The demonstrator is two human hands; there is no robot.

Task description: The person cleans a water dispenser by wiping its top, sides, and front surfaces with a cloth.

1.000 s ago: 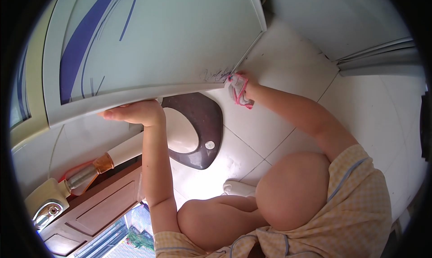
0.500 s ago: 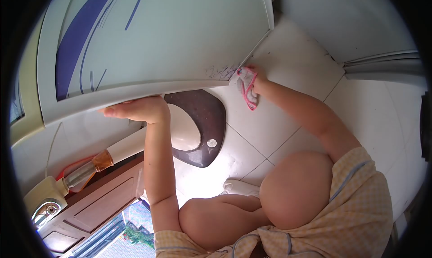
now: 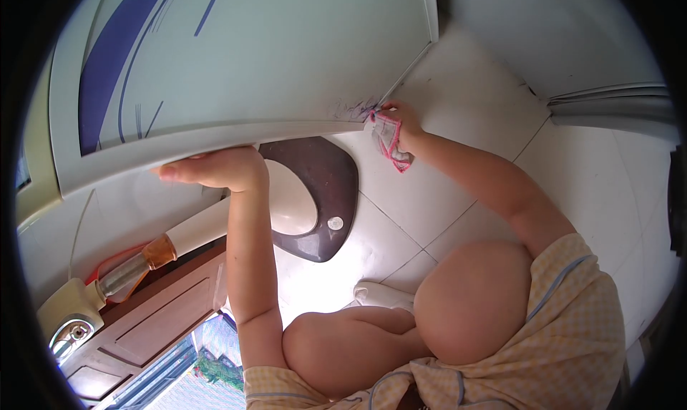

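Note:
A pale glossy panel (image 3: pixel 286 52) with purple curved stripes and a white frame fills the upper left. My left hand (image 3: pixel 218 170) lies along its near frame edge, the thumb on this side and the other fingers mostly hidden. At the panel's near right corner, my right hand (image 3: pixel 406 124) is closed on a grey-white cloth (image 3: pixel 387 134) with pink edging. The cloth touches or nearly touches the corner, and its lower end hangs loose. Dark scribble-like marks (image 3: pixel 351 109) show on the panel next to the cloth.
A standing fan's dark base (image 3: pixel 336 181) rests on the tiled floor (image 3: pixel 444 188) below my left hand. Its pole leads to a cream control box (image 3: pixel 68 317). A brown wooden door (image 3: pixel 157 313) is at lower left, and a grey surface (image 3: pixel 551 38) at upper right.
My right hand and the cloth have shifted slightly up and left at the panel's corner, and the cloth is bunched differently. My left hand stays at the frame edge.

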